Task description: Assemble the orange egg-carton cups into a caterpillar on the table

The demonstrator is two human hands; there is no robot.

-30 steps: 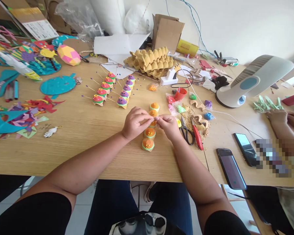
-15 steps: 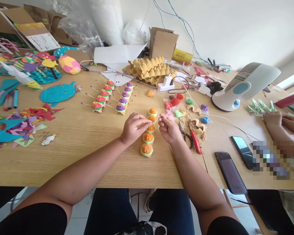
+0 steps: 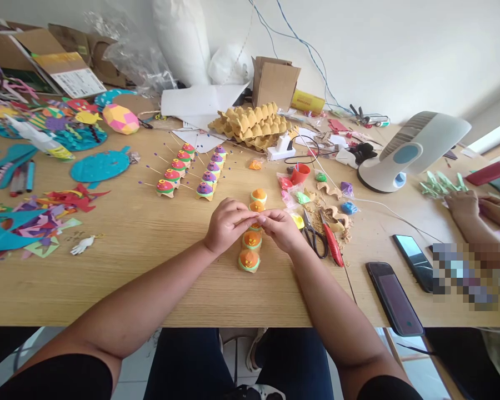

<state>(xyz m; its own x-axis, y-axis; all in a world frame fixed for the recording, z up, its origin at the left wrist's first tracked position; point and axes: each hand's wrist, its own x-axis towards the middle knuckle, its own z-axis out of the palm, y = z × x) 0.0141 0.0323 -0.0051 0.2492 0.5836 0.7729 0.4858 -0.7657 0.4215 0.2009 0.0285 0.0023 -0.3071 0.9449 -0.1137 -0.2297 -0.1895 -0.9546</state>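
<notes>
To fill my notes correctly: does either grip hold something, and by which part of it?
It cannot be told: the left grip and right grip meet over the orange-topped row, but anything pinched there is hidden or too small.

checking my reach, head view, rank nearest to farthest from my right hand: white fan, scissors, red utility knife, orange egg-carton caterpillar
1. Orange egg-carton caterpillar, partly behind the right hand
2. Scissors, right of that hand
3. Red utility knife, right of the scissors
4. White fan, farther right, toward the wall
</notes>
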